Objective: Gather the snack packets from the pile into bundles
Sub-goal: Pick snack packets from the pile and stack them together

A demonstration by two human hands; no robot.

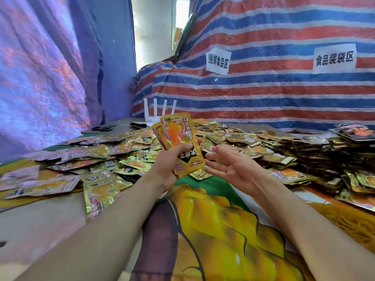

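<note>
A few gold snack packets (178, 136) stand upright in the left hand (172, 165), fingers curled round them, above the packet pile (233, 138) on the table (50, 216). The right hand (233, 167) hovers just beside, fingers spread, holding nothing.

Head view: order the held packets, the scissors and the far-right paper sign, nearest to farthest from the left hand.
1. Held packets, gripped in the left hand.
2. Scissors, far back left.
3. Paper sign, high on the far right.
</note>
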